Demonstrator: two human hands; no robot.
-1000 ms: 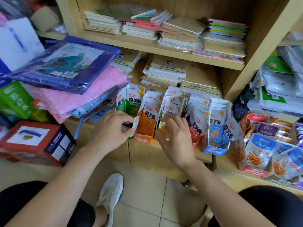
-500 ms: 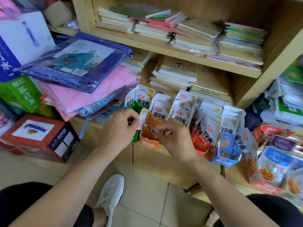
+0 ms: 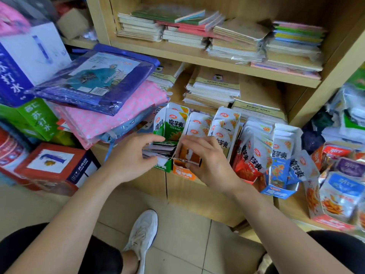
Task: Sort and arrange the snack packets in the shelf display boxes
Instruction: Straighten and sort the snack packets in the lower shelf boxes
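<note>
Four snack display boxes stand in a row on the low shelf: a green box (image 3: 171, 126), an orange box (image 3: 182, 173), a red box (image 3: 245, 167) and a blue box (image 3: 279, 191). My left hand (image 3: 131, 156) grips a stack of packets (image 3: 161, 150) lying at the front of the green box. My right hand (image 3: 209, 161) pinches an orange packet (image 3: 190, 155) at the front of the orange box. White-topped packets stand upright behind both hands.
Stacked notebooks (image 3: 215, 89) fill the shelves behind. A purple raincoat pack (image 3: 94, 78) on pink bags overhangs at left, above a red carton (image 3: 53, 167). More snack packets (image 3: 339, 186) crowd the right. My white shoe (image 3: 143, 234) is on the tiled floor.
The view moved closer and shifted right. My left hand now holds a flat stack of packets at the green box. My right hand has risen to the orange box's front, pinching an orange packet.
</note>
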